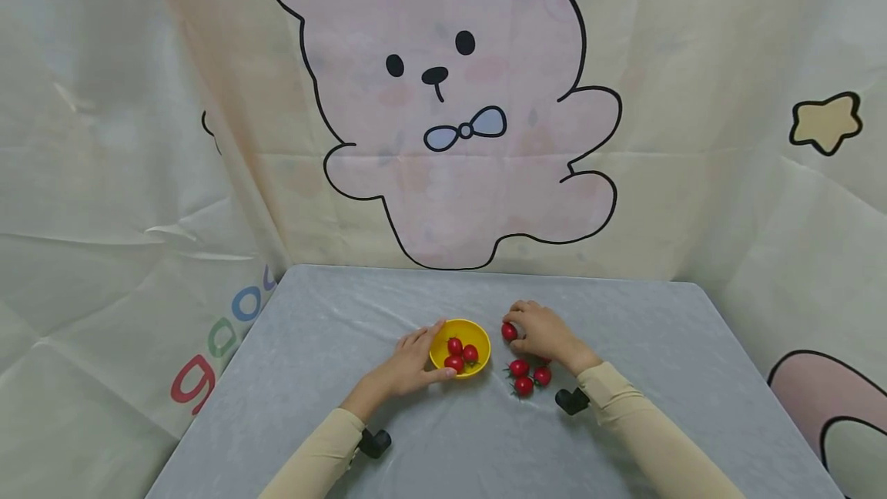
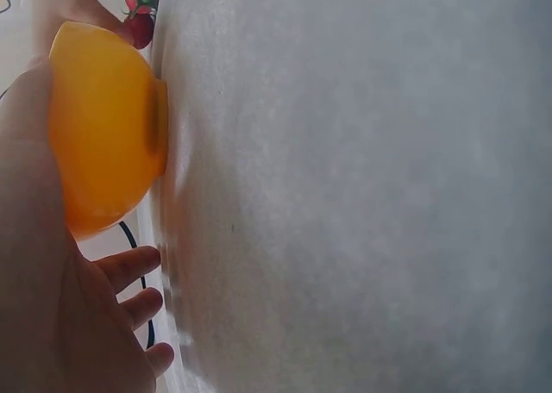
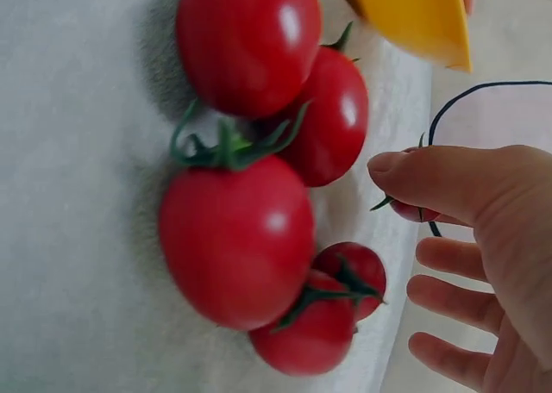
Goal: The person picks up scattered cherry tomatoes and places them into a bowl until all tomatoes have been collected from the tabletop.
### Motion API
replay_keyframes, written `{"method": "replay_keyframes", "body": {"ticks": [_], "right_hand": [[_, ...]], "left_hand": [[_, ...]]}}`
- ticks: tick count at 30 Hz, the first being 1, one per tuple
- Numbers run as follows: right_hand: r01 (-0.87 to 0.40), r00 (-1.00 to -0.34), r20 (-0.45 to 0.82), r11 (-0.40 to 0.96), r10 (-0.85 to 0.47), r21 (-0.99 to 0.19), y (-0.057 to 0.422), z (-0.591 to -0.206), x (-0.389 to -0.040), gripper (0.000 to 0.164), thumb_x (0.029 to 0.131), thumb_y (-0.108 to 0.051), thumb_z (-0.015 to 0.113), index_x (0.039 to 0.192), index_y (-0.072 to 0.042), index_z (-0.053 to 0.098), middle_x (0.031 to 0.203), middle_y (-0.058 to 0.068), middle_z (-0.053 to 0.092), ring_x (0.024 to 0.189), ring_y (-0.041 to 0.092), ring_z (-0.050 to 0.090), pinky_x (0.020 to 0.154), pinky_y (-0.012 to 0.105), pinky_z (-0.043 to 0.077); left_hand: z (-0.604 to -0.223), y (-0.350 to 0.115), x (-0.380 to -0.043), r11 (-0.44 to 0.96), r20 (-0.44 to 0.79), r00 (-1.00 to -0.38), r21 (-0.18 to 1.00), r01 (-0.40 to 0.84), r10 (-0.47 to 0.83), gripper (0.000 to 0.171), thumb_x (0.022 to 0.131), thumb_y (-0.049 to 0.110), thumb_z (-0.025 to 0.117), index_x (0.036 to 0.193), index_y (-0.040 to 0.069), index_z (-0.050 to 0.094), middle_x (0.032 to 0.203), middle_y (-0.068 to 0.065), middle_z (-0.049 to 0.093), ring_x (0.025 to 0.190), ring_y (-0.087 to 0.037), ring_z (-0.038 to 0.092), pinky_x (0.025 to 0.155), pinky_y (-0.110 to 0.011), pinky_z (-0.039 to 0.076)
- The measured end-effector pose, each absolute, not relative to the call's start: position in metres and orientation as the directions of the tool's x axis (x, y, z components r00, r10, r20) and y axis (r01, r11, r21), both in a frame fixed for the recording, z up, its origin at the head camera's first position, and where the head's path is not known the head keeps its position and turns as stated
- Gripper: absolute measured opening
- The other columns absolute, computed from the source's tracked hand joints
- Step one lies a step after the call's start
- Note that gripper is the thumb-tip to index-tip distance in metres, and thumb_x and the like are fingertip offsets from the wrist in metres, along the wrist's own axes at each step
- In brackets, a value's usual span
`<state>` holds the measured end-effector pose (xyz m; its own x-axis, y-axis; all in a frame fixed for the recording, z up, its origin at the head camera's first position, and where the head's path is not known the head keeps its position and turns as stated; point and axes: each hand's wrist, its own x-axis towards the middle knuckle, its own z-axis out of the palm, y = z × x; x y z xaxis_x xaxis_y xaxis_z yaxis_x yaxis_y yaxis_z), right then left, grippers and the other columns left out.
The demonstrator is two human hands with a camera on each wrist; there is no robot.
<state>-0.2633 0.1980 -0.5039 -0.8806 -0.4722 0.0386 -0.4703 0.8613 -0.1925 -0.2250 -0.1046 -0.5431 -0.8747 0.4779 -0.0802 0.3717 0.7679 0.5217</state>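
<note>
My left hand holds the yellow bowl at its left side, with the thumb by the near rim. In the left wrist view the bowl stands upright on its foot, and the three other fingers are spread below it. Three red cherry tomatoes lie inside. To the right of the bowl, my right hand pinches a cherry tomato between thumb and forefinger. That tomato is partly hidden by the thumb in the right wrist view, its green stem showing.
Several loose cherry tomatoes with green stems lie clustered below my right hand, one partly covered by it. A grey cloth covers the table. Behind it hangs a curtain printed with a pink bear.
</note>
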Motion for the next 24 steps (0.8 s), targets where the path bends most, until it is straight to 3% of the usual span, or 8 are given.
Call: {"method": "replay_keyframes", "body": {"ticks": [24], "right_hand": [[-0.545,-0.838,0.082,0.818,-0.54,-0.184,0.172,-0.473,-0.251,0.043,0.082,-0.033,0.08,0.122,-0.019,0.07,0.128,0.005,0.064,0.115,0.025,0.06,0.101,0.048,0.052]], "left_hand": [[-0.542,-0.103,-0.225,0.781,-0.085,-0.88,0.507,0.365,0.467,0.101,0.084,0.078,0.051,0.16,0.025,0.012,0.164,-0.004,0.03,0.15,-0.035,0.028,0.123,-0.058,0.017]]}}
